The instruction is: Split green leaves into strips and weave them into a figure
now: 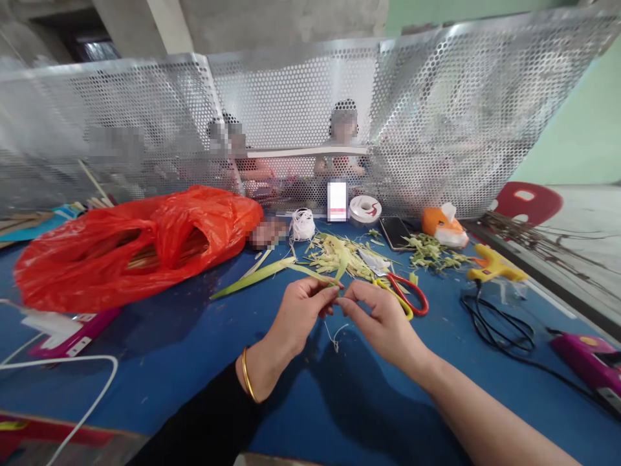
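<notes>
My left hand, with a gold bangle at the wrist, pinches a pale green leaf strip at the middle of the table. Close against it, my right hand is closed, thumb and forefinger together at the same spot; what lies between them is too small to make out. A thin white thread dangles below the fingers. Left of my hands lies a longer green leaf. Just past my right hand are scissors with red and yellow handles. A pile of leaf scraps lies behind my hands.
A red plastic bag covers the left. Behind are a ball of white string, a ribbon spool, a phone and a tissue pack. A yellow glue gun with black cord lies right. People sit beyond the perforated screen.
</notes>
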